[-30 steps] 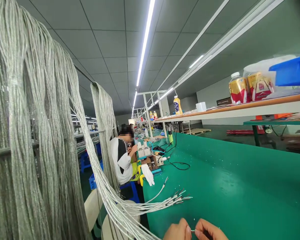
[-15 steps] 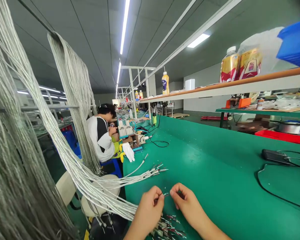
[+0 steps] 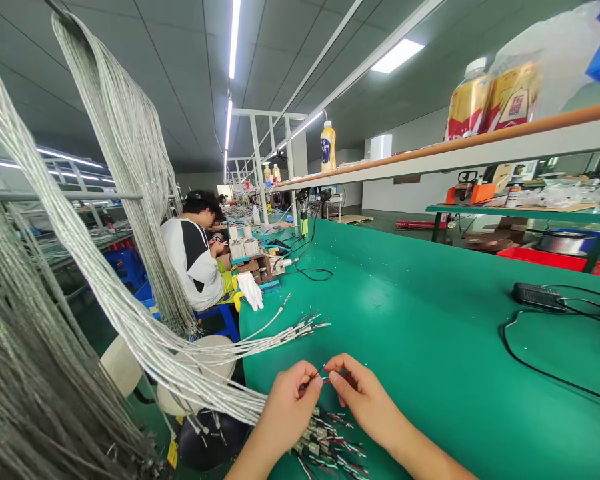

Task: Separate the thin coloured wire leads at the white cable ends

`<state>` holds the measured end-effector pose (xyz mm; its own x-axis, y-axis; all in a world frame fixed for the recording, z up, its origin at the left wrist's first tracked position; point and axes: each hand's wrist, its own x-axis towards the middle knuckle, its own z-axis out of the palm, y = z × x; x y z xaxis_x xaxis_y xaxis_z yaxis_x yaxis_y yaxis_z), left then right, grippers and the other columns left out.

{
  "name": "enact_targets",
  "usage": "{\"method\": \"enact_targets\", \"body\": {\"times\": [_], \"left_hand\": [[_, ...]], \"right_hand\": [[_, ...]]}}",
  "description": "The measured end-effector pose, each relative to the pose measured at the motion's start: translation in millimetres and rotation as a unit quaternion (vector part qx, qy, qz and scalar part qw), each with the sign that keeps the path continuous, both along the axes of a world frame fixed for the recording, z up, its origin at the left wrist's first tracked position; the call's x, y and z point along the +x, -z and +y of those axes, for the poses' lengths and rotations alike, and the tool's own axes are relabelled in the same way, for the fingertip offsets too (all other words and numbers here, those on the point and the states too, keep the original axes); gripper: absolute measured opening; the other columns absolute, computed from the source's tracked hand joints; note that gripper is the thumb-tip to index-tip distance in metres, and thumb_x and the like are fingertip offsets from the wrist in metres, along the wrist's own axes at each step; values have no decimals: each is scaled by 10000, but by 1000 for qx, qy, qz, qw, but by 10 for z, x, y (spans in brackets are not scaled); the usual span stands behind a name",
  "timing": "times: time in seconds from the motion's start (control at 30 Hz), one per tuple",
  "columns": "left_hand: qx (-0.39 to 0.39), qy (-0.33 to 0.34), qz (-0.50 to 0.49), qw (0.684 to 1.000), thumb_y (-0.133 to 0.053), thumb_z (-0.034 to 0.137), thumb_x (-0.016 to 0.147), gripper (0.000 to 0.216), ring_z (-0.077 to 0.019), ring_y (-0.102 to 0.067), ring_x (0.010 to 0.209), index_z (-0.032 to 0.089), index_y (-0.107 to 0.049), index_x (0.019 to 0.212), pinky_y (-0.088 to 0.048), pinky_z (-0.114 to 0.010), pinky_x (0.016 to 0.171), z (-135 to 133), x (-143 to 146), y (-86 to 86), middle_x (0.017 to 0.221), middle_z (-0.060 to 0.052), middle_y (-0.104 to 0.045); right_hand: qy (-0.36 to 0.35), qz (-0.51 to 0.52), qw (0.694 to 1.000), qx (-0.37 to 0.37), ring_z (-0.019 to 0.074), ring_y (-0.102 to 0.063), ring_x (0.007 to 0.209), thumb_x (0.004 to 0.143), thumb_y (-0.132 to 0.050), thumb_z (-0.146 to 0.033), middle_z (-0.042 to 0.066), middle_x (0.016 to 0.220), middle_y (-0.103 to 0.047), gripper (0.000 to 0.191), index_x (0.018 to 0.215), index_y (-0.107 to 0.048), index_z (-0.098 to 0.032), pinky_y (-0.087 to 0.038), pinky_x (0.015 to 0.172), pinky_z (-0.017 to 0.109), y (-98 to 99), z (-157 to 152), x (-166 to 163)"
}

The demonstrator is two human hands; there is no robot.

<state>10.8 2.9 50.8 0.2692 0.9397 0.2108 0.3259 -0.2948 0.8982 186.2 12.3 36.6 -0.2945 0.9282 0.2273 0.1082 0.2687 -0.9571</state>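
Observation:
My left hand (image 3: 290,403) and my right hand (image 3: 356,393) meet above the green table (image 3: 430,333), near its front edge. Both pinch the thin stripped wires (image 3: 321,375) at the end of a grey cable, fingertips almost touching. Below my hands lies a bunch of cable ends (image 3: 330,447) with red, green and black wires. A second fan of stripped cable ends (image 3: 305,328) rests on the table a little further off. Long grey cables (image 3: 130,313) hang from a rail at the left and drape down to the table edge.
Another person (image 3: 195,257) sits further along the table by a small machine (image 3: 253,260) and a white glove (image 3: 251,290). A black box with cords (image 3: 537,297) lies at right. A shelf (image 3: 430,163) above carries bottles (image 3: 329,147). Pale stools (image 3: 200,360) stand at the left.
The view has tilted down and turned right. My hands have come further into view and now pinch the wire ends closer together above the bunch of cable ends.

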Motion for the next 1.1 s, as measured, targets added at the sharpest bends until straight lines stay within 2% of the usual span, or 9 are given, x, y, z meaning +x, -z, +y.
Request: {"method": "enact_targets", "body": {"times": [0.23,0.63,0.77,0.83,1.0,1.1], "left_hand": [[-1,-11,18,1000,-501,334,905,208,-89,-325,565,172,-565,793,-220,-240,508,-32,14,-11,615,59,-404],[-15,-13,17,1000,-494,321,887,188,-88,-292,534,170,-556,792,-209,-239,494,-31,15,-32,568,76,-334],[-27,-5,15,1000,-485,382,909,244,-89,-283,547,169,-552,808,-198,-242,495,-41,5,-48,594,73,-355],[-30,-3,15,999,-483,397,914,260,-90,-277,554,169,-548,808,-195,-245,496,-42,3,-61,607,72,-362],[-29,-1,20,999,-483,390,915,249,-92,-277,554,175,-537,801,-194,-253,497,-33,-4,-53,600,75,-351],[-25,4,27,999,-484,369,913,228,-92,-286,553,180,-534,797,-200,-254,499,-35,-13,-28,604,74,-365]], "right_hand": [[20,-87,995,40,136,-416,617,912,-526,-390,-34,658,-483,204,817,-570,-214,-308,563,268,-31,-21,-12],[26,-67,997,41,134,-452,622,887,-519,-279,-29,686,-500,89,859,-572,-214,-328,565,259,-44,-21,-17],[6,-49,999,14,123,-485,590,875,-398,-152,-29,683,-509,204,900,-595,-202,-349,564,254,-54,-21,-3],[3,-53,998,17,118,-496,600,846,-396,-116,-21,727,-534,246,920,-616,-199,-350,567,253,-78,-34,1],[7,-78,997,22,121,-451,608,838,-549,-229,-36,689,-516,100,887,-631,-199,-315,552,257,-140,-79,0],[17,-76,997,26,125,-435,612,863,-552,-305,-36,656,-501,134,811,-606,-194,-315,562,262,-113,-62,-2]]}}
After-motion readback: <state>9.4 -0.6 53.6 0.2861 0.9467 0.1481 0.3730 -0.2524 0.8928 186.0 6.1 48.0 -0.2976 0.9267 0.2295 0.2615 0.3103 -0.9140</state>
